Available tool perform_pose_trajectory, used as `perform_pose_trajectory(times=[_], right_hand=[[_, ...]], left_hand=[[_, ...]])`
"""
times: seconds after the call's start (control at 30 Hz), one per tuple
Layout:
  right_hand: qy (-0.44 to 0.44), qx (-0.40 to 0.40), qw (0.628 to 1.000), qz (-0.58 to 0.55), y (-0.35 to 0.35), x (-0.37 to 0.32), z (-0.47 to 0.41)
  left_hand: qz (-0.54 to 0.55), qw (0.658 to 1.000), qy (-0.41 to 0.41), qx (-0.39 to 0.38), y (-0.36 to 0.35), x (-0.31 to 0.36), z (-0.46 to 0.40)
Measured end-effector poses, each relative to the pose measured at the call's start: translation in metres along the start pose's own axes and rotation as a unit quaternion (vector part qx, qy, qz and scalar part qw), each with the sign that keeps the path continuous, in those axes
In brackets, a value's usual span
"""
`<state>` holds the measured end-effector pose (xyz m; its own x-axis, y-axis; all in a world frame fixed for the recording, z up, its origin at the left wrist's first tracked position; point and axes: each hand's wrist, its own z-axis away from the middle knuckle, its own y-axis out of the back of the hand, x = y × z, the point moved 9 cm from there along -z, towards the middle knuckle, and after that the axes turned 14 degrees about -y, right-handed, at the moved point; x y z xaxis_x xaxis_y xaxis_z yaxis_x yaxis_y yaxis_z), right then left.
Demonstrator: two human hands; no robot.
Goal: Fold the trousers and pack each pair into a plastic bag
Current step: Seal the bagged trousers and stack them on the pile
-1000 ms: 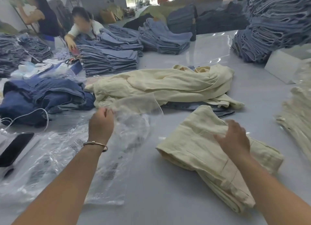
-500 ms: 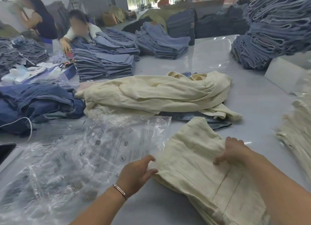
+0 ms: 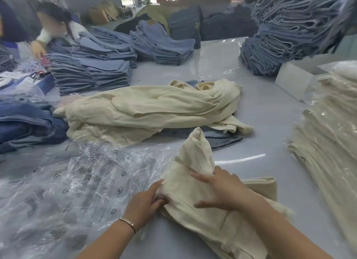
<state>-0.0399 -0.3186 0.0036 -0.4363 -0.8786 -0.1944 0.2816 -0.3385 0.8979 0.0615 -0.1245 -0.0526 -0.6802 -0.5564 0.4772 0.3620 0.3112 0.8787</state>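
A folded pair of cream trousers [image 3: 195,183] lies on the grey table in front of me, its far end bunched and lifted. My left hand [image 3: 144,202] grips the trousers' left edge, fingers curled under the cloth beside the mouth of a clear printed plastic bag [image 3: 81,189]. My right hand [image 3: 218,189] lies flat on top of the trousers with fingers spread. Behind them sprawls a loose heap of cream trousers [image 3: 154,107].
Bagged cream trousers [image 3: 328,135] are stacked at the right. Stacks of folded blue jeans [image 3: 92,73] fill the back, a tall one [image 3: 289,26] at the far right. Dark jeans [image 3: 25,121] lie left. A white box [image 3: 293,80] stands right. Two people work at far left.
My left hand left the plastic bag, came right and took hold of the trousers' left edge. My right hand slid left across the trousers, whose far end has bunched up.
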Motion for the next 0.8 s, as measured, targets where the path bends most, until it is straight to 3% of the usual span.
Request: perform_pose_trajectory(times=[0.2,0.43,0.53,0.63,0.8], right_hand=[[-0.056,0.031,0.976,0.208,-0.068,-0.033,0.017],[-0.108,0.103,0.977,0.152,-0.056,-0.023,0.008],[-0.111,0.146,0.979,0.087,-0.025,-0.009,0.006],[-0.16,0.163,0.973,-0.026,0.018,0.019,0.004],[-0.123,0.23,0.918,-0.299,0.076,0.01,0.032]], left_hand=[[0.057,0.998,-0.008,0.003,0.009,0.004,0.001],[0.071,0.993,0.034,0.084,0.055,-0.016,0.027],[0.046,0.986,0.085,0.134,0.087,-0.039,0.051],[0.005,0.984,0.111,0.137,0.111,-0.053,0.069],[0.016,0.988,0.111,0.103,0.13,-0.055,0.088]])
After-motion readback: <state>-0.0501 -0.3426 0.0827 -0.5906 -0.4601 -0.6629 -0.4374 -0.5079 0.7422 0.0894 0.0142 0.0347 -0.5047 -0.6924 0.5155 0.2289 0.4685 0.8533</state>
